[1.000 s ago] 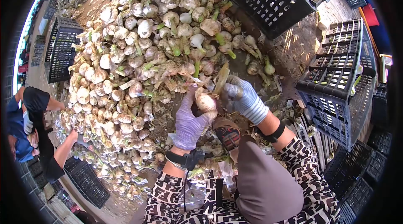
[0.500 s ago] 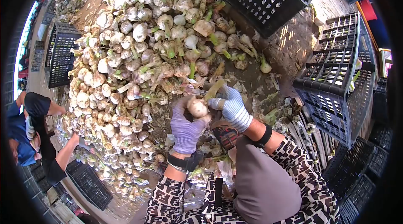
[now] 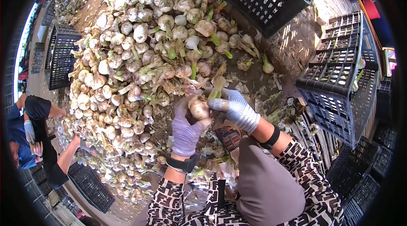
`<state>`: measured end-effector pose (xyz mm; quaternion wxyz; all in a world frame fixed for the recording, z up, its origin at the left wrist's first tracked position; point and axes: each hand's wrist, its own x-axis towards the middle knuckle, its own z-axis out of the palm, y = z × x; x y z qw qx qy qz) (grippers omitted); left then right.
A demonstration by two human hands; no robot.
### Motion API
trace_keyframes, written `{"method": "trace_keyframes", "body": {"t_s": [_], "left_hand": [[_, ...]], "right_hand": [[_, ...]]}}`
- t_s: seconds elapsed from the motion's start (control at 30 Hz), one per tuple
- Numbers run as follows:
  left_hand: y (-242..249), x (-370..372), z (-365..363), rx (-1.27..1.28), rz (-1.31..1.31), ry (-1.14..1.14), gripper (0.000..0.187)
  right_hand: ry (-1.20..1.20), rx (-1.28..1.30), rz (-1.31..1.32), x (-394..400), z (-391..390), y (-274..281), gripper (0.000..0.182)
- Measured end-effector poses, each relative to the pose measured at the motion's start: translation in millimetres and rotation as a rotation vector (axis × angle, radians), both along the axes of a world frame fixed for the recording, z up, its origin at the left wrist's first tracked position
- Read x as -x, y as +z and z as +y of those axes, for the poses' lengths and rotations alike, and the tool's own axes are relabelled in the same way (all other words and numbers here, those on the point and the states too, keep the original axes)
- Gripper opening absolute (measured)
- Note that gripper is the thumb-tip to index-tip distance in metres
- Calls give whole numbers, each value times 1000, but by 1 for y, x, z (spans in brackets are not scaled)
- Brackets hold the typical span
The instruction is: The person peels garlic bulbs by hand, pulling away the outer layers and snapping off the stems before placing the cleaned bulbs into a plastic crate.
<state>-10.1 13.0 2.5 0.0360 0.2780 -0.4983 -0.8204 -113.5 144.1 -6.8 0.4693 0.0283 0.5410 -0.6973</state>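
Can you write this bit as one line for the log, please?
left hand: holds garlic bulb | right hand: at its stem | garlic heap: ahead and left | crate: on the right

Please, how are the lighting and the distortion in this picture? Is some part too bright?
Head view throughout: strong fisheye bending, corners black; the long white strip near the left edge looks overexposed; dappled light falls on the brown earth ground; the round off-white garlic bulb in the purple-gloved left hand is well lit.
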Motion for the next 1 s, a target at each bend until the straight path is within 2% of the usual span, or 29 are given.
{"method": "trace_keyframes", "body": {"t_s": [0.07,0.1,0.13,0.2,0.23,0.37,0.43,0.5,0.53,0.57,0.6,0.63,0.67,0.73,0.77,0.8,0.83,0.87,0.93,0.97,1.0], "left_hand": [[-4,1,4,689,88,-109,62],[-1,1,5,814,61,-145,61],[2,1,6,814,61,-146,61],[4,1,7,1164,75,-208,58],[4,1,8,1163,74,-208,58],[8,4,13,1149,90,-152,57],[12,8,11,1154,117,-130,54],[13,10,1,141,-110,36,47],[11,7,-3,143,-112,36,47],[8,5,-8,-190,-93,49,44],[6,3,-13,-524,-70,60,44],[6,3,-17,-579,-41,-58,48],[4,2,-19,-579,-42,-58,48],[1,-2,-20,-606,-58,-88,58],[0,2,-16,-607,-56,-90,58],[1,9,-9,-493,-83,23,60],[3,12,-3,-375,-112,136,63],[8,13,2,-373,-113,136,63],[17,12,10,518,-67,-76,65],[8,14,10,575,66,0,59],[7,10,8,574,66,0,59]], "right_hand": [[-50,-22,-8,-5,-3,-6,38],[-70,1,-76,-5,-3,-4,34],[-89,24,-145,-5,-4,-4,30],[-88,48,-139,-6,-2,-5,37],[-86,72,-134,-7,-1,-5,44],[-128,32,-127,-9,0,-5,42],[-45,-55,-28,-4,5,6,40],[24,-90,36,5,8,27,37],[94,-124,98,6,8,33,35],[-40,32,132,0,4,29,22],[-40,35,132,2,6,20,22],[22,3,618,8,10,9,25],[87,-31,1103,12,11,8,27],[164,-100,1042,9,13,15,30],[93,-13,598,8,9,21,29],[24,72,153,7,8,26,29],[24,109,100,10,9,28,29],[23,111,99,10,9,27,29],[111,-41,57,10,9,26,29],[140,3,58,12,10,33,27],[139,2,57,10,10,31,27]]}}
